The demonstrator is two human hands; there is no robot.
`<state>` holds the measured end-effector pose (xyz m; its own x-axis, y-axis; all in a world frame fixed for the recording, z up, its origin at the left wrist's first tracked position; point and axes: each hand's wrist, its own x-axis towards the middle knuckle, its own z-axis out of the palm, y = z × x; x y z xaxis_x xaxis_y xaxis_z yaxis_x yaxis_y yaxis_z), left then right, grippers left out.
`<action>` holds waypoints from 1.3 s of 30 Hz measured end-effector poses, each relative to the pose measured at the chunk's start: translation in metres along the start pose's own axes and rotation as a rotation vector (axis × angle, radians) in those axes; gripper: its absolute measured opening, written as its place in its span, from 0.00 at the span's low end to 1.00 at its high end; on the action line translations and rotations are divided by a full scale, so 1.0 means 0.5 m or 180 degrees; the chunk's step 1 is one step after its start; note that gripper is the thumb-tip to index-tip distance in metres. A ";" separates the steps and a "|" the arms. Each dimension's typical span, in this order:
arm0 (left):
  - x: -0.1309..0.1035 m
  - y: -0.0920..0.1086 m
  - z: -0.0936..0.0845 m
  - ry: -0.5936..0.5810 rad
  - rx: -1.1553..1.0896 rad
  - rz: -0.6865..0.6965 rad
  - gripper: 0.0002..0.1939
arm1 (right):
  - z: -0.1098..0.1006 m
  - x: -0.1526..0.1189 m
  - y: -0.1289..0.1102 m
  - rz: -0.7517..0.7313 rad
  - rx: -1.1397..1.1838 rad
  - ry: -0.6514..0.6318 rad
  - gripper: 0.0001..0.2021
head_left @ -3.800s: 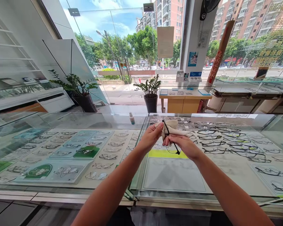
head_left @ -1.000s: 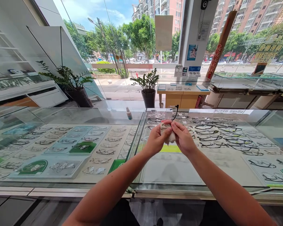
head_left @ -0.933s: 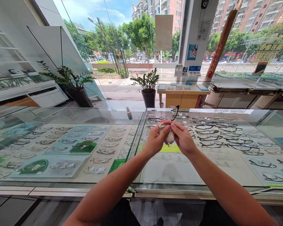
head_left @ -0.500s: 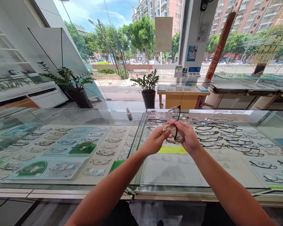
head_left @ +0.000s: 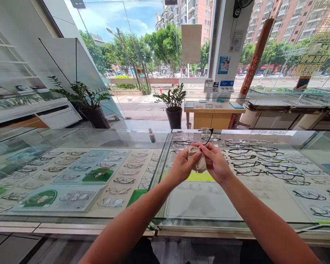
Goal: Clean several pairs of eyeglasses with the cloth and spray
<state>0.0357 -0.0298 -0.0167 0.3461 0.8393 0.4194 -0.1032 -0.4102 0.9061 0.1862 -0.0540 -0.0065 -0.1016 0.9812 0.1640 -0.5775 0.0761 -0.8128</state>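
Over the glass counter, my left hand (head_left: 183,165) is closed on a crumpled beige cloth (head_left: 200,165). My right hand (head_left: 216,163) meets it, its fingers pinched on a pair of dark-framed glasses (head_left: 210,136). One curved dark arm of the glasses rises above the fingertips; the rest is partly hidden by the fingers and cloth. Under the glass top (head_left: 200,205) lie rows of eyeglasses (head_left: 243,157).
A small spray bottle (head_left: 152,135) stands on the counter, left of my hands. More glasses fill the left case (head_left: 123,180). Beyond the counter are a potted plant (head_left: 174,118), another plant (head_left: 95,113) and a wooden display table (head_left: 203,119).
The glasses have tilted and sit slightly lower above my fingers. The cloth has bunched toward my left hand and hangs lower, and my right hand's fingers have drawn together.
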 end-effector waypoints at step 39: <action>0.022 -0.005 -0.022 0.0591 -0.0399 -0.0071 0.30 | -0.030 0.011 -0.058 -0.1319 -0.0431 0.0542 0.13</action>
<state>0.0296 -0.0155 -0.0136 0.1732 0.9036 0.3917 -0.2165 -0.3531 0.9102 0.2146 -0.0483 0.0095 0.2564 0.8774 0.4054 -0.4292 0.4792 -0.7656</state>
